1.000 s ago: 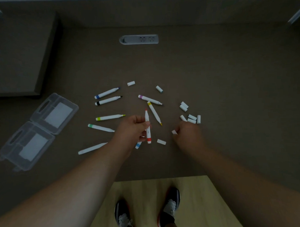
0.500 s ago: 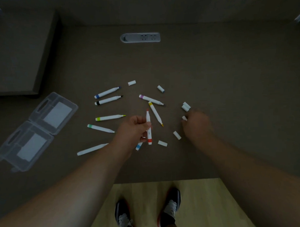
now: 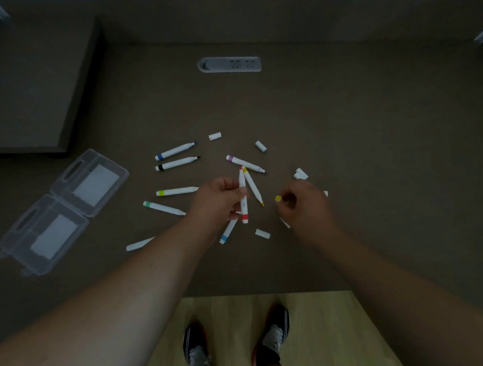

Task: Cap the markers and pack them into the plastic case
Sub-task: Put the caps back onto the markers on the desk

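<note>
My left hand (image 3: 217, 201) grips a white marker with a red band (image 3: 243, 207), held upright above the table. My right hand (image 3: 304, 202) pinches a small cap with a yellow end (image 3: 278, 198) just right of it. Several uncapped markers lie on the brown table: blue (image 3: 175, 151), black (image 3: 176, 163), purple (image 3: 243, 163), yellow (image 3: 252, 185), lime (image 3: 176, 191), green (image 3: 163, 208), light blue (image 3: 228, 232) and a plain white one (image 3: 140, 244). Loose white caps (image 3: 215, 136) (image 3: 260, 146) (image 3: 300, 174) (image 3: 262, 233) are scattered around. The clear plastic case (image 3: 62, 208) lies open at the left.
A power socket strip (image 3: 229, 64) is set into the table at the back. A raised dark block (image 3: 31, 80) stands at the back left. The table's front edge runs above a wooden floor (image 3: 316, 330) where my shoes show.
My right hand picked a yellow-ended cap from the cluster on the right and brought it left toward the red marker. My left hand lifted the red marker slightly.
</note>
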`<state>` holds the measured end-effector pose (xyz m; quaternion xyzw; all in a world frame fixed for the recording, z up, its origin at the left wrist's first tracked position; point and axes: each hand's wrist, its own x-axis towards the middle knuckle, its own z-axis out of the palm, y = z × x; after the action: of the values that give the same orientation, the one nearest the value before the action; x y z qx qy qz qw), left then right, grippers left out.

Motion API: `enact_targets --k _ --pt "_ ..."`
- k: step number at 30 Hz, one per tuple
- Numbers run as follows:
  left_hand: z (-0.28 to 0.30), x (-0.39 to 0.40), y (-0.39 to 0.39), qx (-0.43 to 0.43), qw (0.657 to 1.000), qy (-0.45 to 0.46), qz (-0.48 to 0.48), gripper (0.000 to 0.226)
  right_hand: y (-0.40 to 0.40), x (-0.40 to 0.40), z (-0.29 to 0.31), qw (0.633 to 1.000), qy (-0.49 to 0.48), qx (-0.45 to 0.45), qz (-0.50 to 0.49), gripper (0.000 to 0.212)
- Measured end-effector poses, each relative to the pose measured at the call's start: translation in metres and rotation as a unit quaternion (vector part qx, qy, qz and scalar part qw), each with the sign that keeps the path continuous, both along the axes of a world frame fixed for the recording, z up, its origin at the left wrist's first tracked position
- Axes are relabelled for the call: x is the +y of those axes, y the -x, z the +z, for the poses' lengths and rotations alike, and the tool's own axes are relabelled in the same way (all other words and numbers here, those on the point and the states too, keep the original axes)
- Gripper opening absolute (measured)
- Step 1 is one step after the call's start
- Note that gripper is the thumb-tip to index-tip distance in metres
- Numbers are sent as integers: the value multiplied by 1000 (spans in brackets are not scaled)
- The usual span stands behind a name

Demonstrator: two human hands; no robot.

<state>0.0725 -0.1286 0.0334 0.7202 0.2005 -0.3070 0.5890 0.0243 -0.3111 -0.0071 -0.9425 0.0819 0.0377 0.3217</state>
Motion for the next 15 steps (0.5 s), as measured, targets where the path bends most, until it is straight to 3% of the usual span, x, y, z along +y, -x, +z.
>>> enact_targets --k 6,9,12,15 --pt "6 -4 -4 -11 1000 17 -2 8 10 10 5 998 -47 -20 31 24" --pt "5 -5 -3 -12 1000 21 1 7 11 10 6 998 -39 -12 42 19" --pt "4 -4 0 -12 1000 19 1 7 3 -1 -5 1000 12 17 17 3" --pt "1 0 2 -10 1000 11 -2 8 -7 -15 -23 995 91 34 -1 8"
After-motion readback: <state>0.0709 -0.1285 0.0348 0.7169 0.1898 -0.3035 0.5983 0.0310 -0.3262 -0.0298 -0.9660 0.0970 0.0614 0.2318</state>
